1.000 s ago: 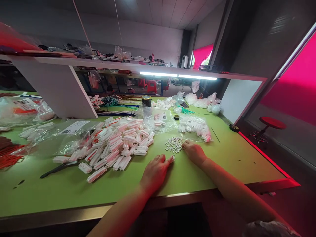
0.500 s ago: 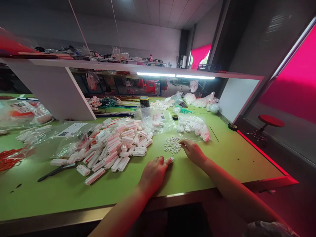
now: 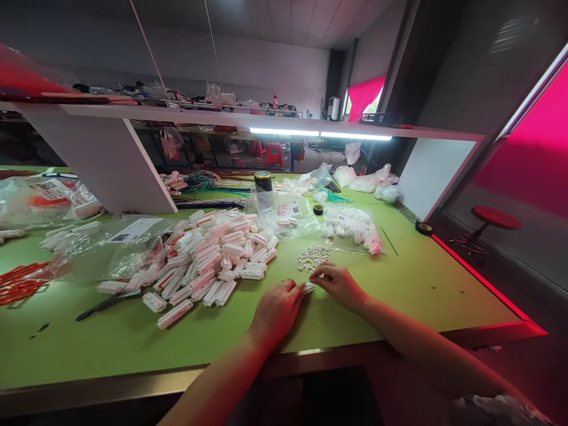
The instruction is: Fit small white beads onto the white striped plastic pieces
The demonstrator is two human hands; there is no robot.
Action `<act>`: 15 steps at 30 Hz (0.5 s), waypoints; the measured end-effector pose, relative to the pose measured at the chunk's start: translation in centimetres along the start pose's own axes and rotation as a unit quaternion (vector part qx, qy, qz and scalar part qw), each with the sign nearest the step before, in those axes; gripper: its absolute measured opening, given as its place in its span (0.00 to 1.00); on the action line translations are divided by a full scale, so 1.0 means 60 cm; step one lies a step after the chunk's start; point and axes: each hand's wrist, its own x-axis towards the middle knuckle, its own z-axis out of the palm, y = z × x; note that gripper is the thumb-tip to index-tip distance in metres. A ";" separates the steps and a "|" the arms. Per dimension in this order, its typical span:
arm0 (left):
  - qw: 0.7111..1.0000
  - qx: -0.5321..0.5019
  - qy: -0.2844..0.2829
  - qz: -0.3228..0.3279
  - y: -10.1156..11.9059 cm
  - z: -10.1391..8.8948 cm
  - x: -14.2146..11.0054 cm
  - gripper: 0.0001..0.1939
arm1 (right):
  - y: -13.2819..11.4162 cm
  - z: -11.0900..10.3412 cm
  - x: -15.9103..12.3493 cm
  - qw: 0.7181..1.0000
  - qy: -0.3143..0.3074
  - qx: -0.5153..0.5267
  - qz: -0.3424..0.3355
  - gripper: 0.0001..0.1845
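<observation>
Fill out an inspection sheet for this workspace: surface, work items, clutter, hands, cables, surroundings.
Surface: green tabletop, with a few small dark marks.
Work items: white block in the left hand; loose small white pieces just beyond the hands; heap of similar pieces to the left.
Clutter: clear plastic bag, black-handled tool, black tape roll.
Hands: left holds the white block; right hand is right by it, contact unclear.
Cables: green wires and dark blue wires toward the back.
Surroundings: white shelf with lit tube; red stool at right.
</observation>
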 end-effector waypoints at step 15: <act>1.000 0.013 -0.014 -0.014 0.006 -0.006 0.004 0.17 | -0.008 0.009 -0.017 0.951 -0.062 -0.264 -0.146 0.13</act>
